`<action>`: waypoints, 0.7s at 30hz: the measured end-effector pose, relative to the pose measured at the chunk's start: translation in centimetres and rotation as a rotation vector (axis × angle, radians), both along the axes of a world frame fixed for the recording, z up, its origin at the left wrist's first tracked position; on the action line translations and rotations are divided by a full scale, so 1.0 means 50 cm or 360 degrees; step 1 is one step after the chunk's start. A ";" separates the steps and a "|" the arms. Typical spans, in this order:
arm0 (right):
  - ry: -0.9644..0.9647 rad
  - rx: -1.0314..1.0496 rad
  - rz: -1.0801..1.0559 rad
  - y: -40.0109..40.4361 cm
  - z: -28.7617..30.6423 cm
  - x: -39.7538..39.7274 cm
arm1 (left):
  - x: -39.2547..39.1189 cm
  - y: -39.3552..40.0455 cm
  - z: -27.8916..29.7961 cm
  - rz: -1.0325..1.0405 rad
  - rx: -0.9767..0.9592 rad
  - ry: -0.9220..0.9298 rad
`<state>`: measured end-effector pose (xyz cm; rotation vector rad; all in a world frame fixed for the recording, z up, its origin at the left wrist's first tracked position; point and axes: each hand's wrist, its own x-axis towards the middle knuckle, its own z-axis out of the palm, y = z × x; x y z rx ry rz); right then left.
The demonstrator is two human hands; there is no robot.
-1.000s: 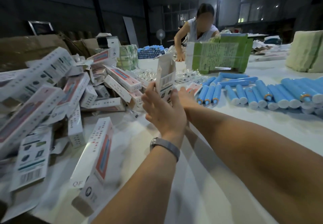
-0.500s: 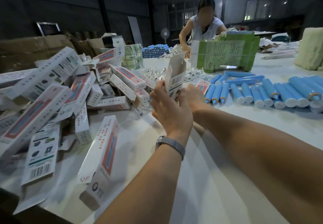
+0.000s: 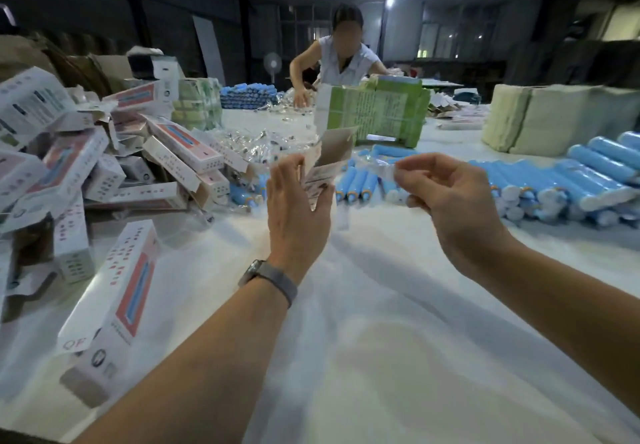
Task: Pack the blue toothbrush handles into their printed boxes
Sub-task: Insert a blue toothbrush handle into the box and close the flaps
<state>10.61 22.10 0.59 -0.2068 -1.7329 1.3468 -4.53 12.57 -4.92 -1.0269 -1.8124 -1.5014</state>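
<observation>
My left hand (image 3: 298,211) grips an open printed box (image 3: 325,166) upright by its lower end, flaps (image 3: 337,147) splayed, while my right hand (image 3: 453,201) pinches a small clear wrapper (image 3: 382,169) just right of that box; no handle is in it yet. Risk, as I judge it: the loose flaps could crease or the box slip when a handle goes in one-handed. The blue toothbrush handles (image 3: 561,183) lie in rows right of the box, filled boxes (image 3: 114,291) heap to its left, and a green carton (image 3: 374,111) stands behind.
</observation>
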 end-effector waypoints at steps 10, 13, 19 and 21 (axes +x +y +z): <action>0.0108 -0.0520 0.0337 -0.019 -0.018 0.148 | 0.046 0.009 -0.013 -0.0148 -0.0361 0.0239; 0.0159 -0.0667 0.0405 -0.009 -0.026 0.146 | 0.050 0.012 -0.015 -0.0130 -0.0417 0.0301; 0.0314 -0.0933 0.0621 0.001 -0.025 0.144 | 0.049 0.016 -0.013 -0.0084 -0.0425 0.0337; 0.0283 -0.0967 0.0592 0.002 -0.030 0.141 | 0.054 0.019 -0.012 -0.0089 -0.0452 0.0371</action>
